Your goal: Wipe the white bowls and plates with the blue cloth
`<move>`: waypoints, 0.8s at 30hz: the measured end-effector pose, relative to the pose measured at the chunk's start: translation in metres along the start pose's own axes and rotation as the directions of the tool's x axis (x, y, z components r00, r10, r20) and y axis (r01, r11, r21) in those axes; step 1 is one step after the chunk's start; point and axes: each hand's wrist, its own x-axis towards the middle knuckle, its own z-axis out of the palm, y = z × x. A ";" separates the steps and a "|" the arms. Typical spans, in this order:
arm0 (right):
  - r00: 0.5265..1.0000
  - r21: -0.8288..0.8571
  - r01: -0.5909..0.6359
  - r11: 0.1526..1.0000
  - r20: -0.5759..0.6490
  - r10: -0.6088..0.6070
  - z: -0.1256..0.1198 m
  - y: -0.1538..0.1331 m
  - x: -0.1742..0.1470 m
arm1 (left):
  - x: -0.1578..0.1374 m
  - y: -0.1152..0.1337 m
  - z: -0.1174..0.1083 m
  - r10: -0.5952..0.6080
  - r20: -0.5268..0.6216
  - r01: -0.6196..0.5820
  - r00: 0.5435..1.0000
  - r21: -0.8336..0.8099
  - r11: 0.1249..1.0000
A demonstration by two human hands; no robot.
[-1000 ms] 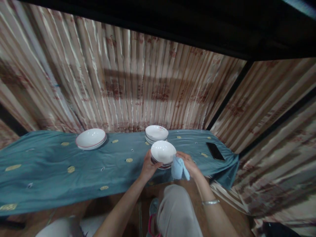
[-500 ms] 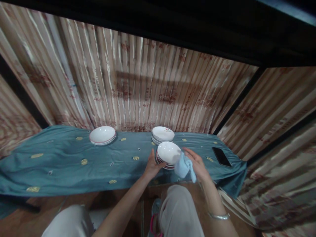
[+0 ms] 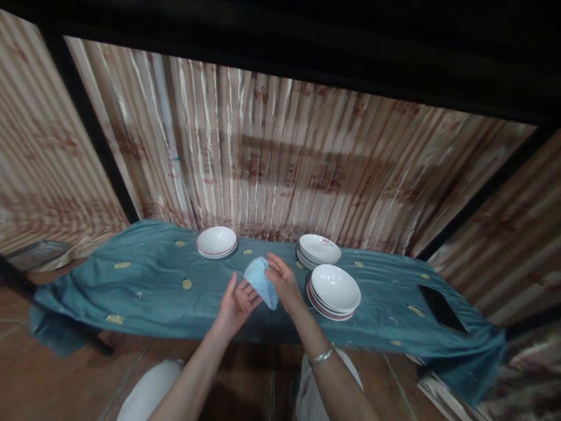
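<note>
A light blue cloth [image 3: 262, 283] is bunched in my right hand [image 3: 284, 282], whose fingers close on its upper right part. My left hand [image 3: 238, 305] is turned palm up with its fingers spread, just left of the cloth and close to its lower edge; whether they touch, I cannot tell. Right of my hands stands a stack of white bowls [image 3: 335, 289] with red rims lower down. Behind it is a stack of white dishes [image 3: 319, 249], the top one bearing a small floral print. Farther left sits a short stack of red-rimmed white bowls [image 3: 217, 241].
A teal cloth with yellow motifs covers the long table [image 3: 162, 310]. A black phone [image 3: 442, 308] lies toward its right end. Patterned curtains [image 3: 272, 152] hang behind, between dark frame posts [image 3: 94, 128]. A dark beam [image 3: 280, 41] crosses overhead.
My left hand has let go of the near bowl stack. Both hands have moved left, the right one carrying the blue cloth away from the bowls. My view has turned left.
</note>
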 end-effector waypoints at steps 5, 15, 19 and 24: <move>0.999 -0.020 -0.035 0.999 0.029 0.036 0.021 0.031 0.023 | 0.018 0.024 -0.022 0.216 -0.147 -0.201 0.965 0.112 0.973; 0.985 0.155 -0.172 0.973 0.014 0.172 0.035 0.069 0.042 | 0.029 0.024 -0.054 0.259 -0.309 -0.227 0.915 0.136 0.964; 0.993 0.014 -0.070 0.997 -0.092 0.071 0.029 0.078 0.043 | 0.035 0.004 -0.055 0.311 -0.432 -0.234 0.847 0.223 0.946; 0.999 -0.186 0.003 0.983 -0.053 -0.013 0.024 0.081 0.038 | 0.039 -0.014 -0.052 0.253 -0.289 -0.188 0.923 0.232 0.954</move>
